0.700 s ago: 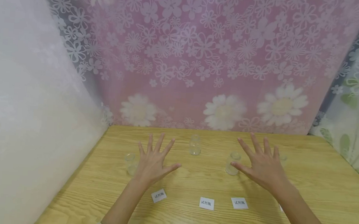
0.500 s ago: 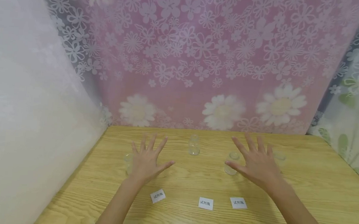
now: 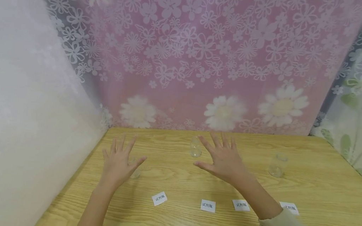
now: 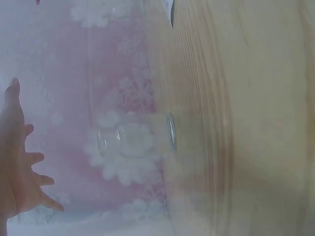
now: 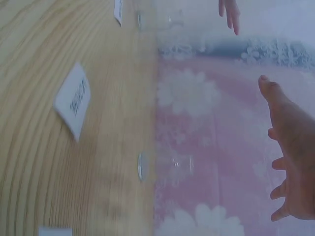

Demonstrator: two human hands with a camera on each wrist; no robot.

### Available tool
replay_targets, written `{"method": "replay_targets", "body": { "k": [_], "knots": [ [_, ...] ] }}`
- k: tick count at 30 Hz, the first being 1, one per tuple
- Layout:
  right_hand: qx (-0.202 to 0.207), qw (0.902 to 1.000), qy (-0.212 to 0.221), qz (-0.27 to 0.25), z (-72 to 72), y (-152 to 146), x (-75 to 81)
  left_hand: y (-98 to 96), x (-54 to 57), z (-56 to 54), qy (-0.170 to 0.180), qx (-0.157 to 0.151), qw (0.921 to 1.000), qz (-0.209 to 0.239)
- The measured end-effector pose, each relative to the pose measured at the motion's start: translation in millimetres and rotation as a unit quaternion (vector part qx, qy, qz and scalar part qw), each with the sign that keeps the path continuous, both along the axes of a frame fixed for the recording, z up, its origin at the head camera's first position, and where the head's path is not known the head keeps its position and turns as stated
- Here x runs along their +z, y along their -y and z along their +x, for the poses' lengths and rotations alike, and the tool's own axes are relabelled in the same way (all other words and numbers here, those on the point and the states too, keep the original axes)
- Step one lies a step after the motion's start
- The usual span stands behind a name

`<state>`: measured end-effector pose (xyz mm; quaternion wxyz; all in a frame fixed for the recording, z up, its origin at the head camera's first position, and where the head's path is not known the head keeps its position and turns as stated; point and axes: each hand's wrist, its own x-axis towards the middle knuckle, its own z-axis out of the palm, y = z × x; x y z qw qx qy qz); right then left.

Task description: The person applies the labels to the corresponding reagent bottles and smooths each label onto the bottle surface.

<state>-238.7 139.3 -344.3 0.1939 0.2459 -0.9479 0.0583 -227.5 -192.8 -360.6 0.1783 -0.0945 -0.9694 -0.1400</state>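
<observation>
My left hand [image 3: 116, 164] hovers over the table's left side, fingers spread and holding nothing. It partly covers a clear glass bottle [image 3: 135, 173], which stands upright in the left wrist view as a glass bottle [image 4: 135, 136] beyond the hand [image 4: 22, 172]. My right hand [image 3: 226, 162], also spread and holding nothing, is above the table right of centre. Just left of its fingers, a second glass bottle [image 3: 195, 149] stands near the back. A third bottle [image 3: 278, 166] is farther right. Another, seen in the earlier frames, is mostly hidden behind the right hand.
Several white cards with printed characters lie along the front: a tilted card [image 3: 159, 198] at left, a card [image 3: 208, 206] in the middle, a card [image 3: 239, 205] beside the right forearm and a card [image 3: 291, 208] partly under the sleeve. A floral curtain [image 3: 184, 74] hangs behind the wooden table [image 3: 175, 183].
Both hands have moved left with fingers still spread. The far-right bottle and card have come into view, while the bottle right of centre is now covered. Bottles and cards have stayed put.
</observation>
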Motion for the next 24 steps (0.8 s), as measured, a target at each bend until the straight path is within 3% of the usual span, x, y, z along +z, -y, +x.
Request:
{"method": "replay_targets", "body": {
  "k": [6,14,24],
  "knots": [
    [0.031,0.9994,0.002,0.013,-8.4,42.8,-6.4,23.9,-6.9,3.6,0.006,-0.005,0.9984,0.056],
    [0.057,0.9981,0.007,0.023,-16.8,95.3,-20.2,45.5,-20.8,6.1,-0.015,-0.018,0.9936,0.111],
    [0.081,0.9946,0.064,-0.01,-26.4,144.6,-48.0,58.4,-43.7,0.8,-0.006,-0.026,0.9866,0.161]
  ]
}}
